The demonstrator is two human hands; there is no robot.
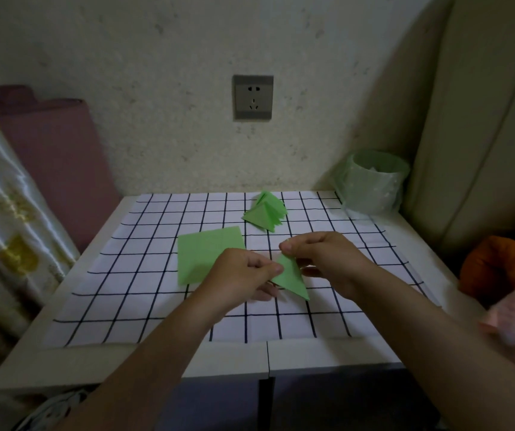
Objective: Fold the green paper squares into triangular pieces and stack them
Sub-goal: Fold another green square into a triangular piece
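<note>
folded triangle (292,279) | left fingers (273,269) pinch side | right fingers (288,246) pinch top tip

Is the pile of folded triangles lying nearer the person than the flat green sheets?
No, the pile of folded triangles lies farther from the person, behind and to the right of the flat green sheets.

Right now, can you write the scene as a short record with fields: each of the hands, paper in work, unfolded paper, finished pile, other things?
left hand: pinches the left edge of the folded triangle
right hand: holds the triangle's upper part
flat squares: lie on the checked cloth, left of the hands
finished pile: folded triangles, farther back on the cloth
bin: back right corner, green bag inside
</note>
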